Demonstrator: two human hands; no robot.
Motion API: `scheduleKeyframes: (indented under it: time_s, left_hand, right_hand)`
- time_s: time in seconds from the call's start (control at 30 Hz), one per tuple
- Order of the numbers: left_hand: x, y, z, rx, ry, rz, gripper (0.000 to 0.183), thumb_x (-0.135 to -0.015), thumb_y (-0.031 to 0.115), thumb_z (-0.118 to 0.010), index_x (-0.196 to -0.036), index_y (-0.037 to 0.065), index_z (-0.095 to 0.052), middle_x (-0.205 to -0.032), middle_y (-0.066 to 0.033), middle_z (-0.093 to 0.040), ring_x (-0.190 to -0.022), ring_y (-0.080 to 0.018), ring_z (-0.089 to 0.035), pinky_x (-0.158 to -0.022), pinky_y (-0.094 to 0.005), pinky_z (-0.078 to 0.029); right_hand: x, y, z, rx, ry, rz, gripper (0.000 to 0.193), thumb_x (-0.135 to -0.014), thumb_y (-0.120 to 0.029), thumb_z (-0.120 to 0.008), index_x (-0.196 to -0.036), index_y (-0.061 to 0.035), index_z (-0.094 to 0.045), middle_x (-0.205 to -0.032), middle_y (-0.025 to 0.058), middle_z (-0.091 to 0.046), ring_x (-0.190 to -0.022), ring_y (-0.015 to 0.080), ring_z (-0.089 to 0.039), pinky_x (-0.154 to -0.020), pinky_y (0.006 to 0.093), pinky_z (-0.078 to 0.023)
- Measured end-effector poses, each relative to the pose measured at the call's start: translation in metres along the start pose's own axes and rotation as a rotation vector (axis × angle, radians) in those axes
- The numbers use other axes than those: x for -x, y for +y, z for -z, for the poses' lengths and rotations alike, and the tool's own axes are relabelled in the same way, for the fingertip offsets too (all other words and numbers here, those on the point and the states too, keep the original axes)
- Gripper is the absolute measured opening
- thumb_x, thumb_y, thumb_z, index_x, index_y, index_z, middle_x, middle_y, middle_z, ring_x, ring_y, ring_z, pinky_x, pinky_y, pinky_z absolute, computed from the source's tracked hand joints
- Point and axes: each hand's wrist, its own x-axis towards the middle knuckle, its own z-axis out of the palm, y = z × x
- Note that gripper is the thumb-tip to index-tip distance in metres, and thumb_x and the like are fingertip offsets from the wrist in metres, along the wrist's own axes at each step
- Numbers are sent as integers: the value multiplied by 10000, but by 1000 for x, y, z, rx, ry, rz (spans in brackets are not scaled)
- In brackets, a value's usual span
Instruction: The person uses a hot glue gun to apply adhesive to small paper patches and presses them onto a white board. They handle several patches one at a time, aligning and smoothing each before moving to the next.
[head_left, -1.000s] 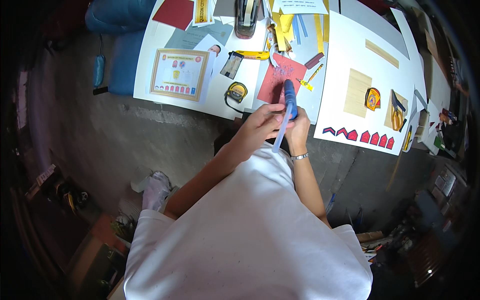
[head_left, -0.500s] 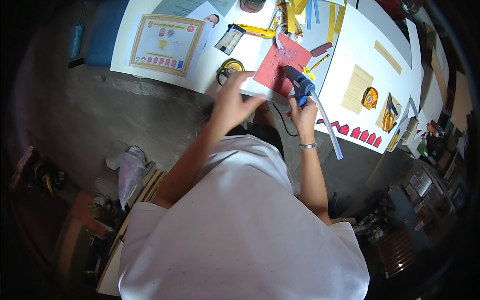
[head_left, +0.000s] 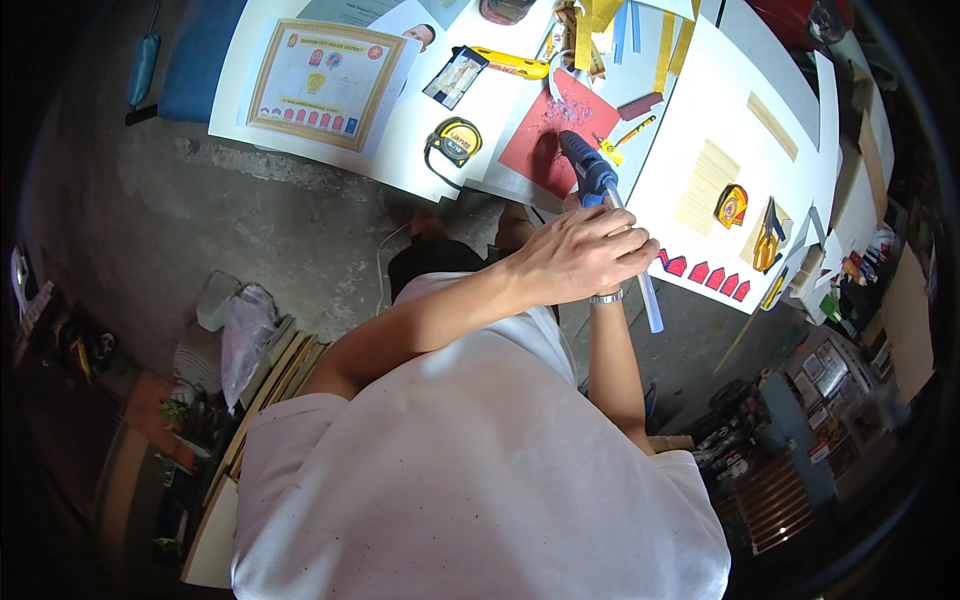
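Observation:
My right hand (head_left: pixel 573 202), mostly hidden behind the left, holds a dark blue glue gun (head_left: pixel 588 162) by its handle. Its nozzle points up and to the left, over a red sheet (head_left: pixel 527 142) speckled with bits. A long translucent glue stick (head_left: pixel 651 306) runs out of the back of the gun. Across it lies my left hand (head_left: pixel 590 250), fingers closed around the stick behind the gun. A yellow utility knife (head_left: pixel 608 150) and an orange pencil (head_left: pixel 637 130) rest just beyond the gun.
Left on the table are a framed certificate (head_left: pixel 318 85), a tape measure (head_left: pixel 455 141), a phone-like rectangle (head_left: pixel 456 78) and a yellow cutter (head_left: pixel 510 62). A white board (head_left: pixel 690 150) at right bears red badge shapes (head_left: pixel 707 276), a patch (head_left: pixel 732 206) and orange-handled pliers (head_left: pixel 767 247).
My left hand has swung right from beside the tape measure and closed on the glue stick. The right hand still holds the glue gun, nearly in the same place.

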Motion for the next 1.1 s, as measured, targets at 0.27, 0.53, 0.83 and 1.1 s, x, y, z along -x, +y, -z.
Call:
scheduleKeyframes:
  time_s: [0.27,0.53,0.83,1.1]
  left_hand:
    - [-5,0,0,73,19,179,383,-794,45,-693,-1177,58,-703,-1015,-36,-686,-982,-192,-656,-784,-337,-590]
    - [-7,-6,-10,29,86,179,346,-828,75,-648,-1172,56,-679,-927,-23,-641,-916,-179,-634,-767,-318,-568]
    - [-5,-4,-14,27,38,246,456,-789,84,-748,-1239,51,-679,-1001,-49,-674,-965,-206,-645,-803,-341,-582]
    - [-7,-4,-13,36,93,232,374,-850,99,-643,-1221,47,-656,-973,-41,-647,-965,-199,-630,-841,-348,-547]
  right_hand:
    - [-2,0,-6,16,-2,21,335,-913,-229,-737,-1035,70,-646,-732,147,-665,-604,238,-679,-549,370,-526]
    - [-3,0,-9,30,-14,31,331,-911,-226,-738,-1026,72,-650,-728,145,-667,-604,233,-678,-548,369,-525]
    - [-4,0,-9,40,-34,36,327,-909,-224,-739,-1016,74,-655,-724,143,-669,-604,226,-677,-547,367,-525]
    - [-8,-1,-8,50,-48,44,324,-908,-221,-740,-1006,76,-659,-720,141,-671,-604,221,-676,-545,365,-524]
